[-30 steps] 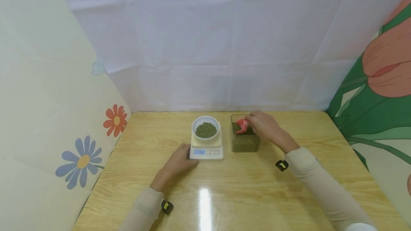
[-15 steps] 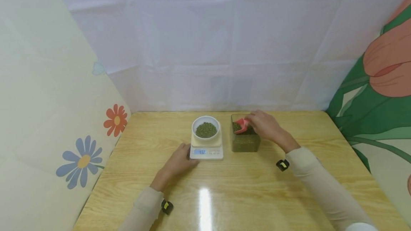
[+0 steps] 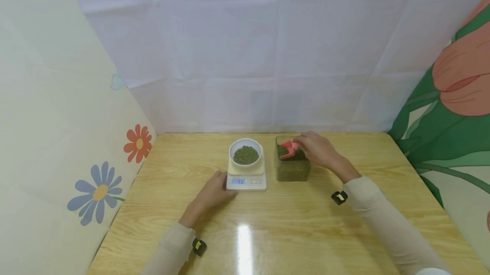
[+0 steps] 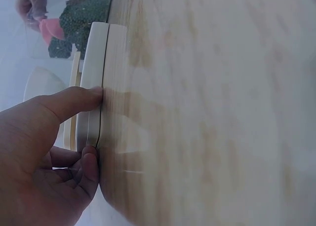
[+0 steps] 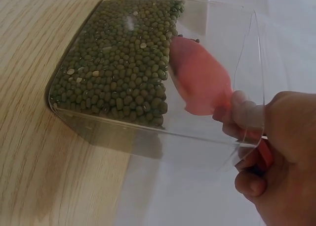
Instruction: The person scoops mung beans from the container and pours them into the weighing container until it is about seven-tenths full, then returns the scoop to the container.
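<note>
A white bowl (image 3: 236, 143) of green mung beans (image 3: 246, 155) stands on a kitchen scale (image 3: 260, 182) with a lit display. My left hand (image 3: 212, 192) grips the scale's front left corner; in the left wrist view its thumb (image 4: 81, 100) presses the front edge and the other fingers curl at the side. To the right is a clear square container (image 3: 292, 171) partly filled with mung beans (image 5: 118, 63). My right hand (image 3: 315, 149) holds a red scoop (image 3: 288, 150) by its handle, its bowl inside the container by the beans. Whether the scoop holds beans is hidden in the right wrist view.
Scale and container stand side by side, a narrow gap apart, on a wooden table (image 3: 291, 232). A pale cloth (image 3: 214, 54) hangs behind the table's back edge. Flower-patterned panels (image 3: 57, 117) flank both sides.
My right hand and wrist have shifted very slightly to the right, with the scoop still in the container. The left hand, scale and bowl have not visibly moved.
</note>
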`<state>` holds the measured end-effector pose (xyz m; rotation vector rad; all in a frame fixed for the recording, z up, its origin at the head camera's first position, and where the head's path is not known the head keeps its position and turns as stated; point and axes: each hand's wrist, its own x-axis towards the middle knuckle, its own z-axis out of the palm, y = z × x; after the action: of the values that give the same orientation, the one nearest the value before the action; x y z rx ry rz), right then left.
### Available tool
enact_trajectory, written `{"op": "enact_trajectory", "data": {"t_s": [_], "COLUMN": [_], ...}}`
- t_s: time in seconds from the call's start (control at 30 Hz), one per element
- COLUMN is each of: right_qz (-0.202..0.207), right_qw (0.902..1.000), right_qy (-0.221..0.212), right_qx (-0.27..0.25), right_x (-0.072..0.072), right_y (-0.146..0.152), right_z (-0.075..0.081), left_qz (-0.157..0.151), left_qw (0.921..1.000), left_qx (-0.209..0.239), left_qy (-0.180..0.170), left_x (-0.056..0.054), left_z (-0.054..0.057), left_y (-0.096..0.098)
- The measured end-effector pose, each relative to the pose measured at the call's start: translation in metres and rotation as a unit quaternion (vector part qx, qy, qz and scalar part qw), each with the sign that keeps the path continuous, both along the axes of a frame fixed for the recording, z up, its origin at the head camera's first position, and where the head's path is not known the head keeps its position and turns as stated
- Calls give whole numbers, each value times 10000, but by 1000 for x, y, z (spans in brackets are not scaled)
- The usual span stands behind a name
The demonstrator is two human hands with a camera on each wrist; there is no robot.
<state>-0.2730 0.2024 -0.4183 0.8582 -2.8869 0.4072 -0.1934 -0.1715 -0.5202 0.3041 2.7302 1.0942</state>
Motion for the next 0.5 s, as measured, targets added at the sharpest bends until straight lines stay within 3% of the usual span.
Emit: {"op": "enact_trajectory", "data": {"t_s": [0.5], "right_qz": [-168], "right_qw": [9986], "right_qy": [-62], "right_qx": [-502], "right_x": [3], "right_y": [9], "right_z": [-2], "left_qz": [-1], "left_qw": [10000], "left_qx": [-1], "left_qy": [25], "left_x": [0], "left_z": [1], "left_y": [0]}}
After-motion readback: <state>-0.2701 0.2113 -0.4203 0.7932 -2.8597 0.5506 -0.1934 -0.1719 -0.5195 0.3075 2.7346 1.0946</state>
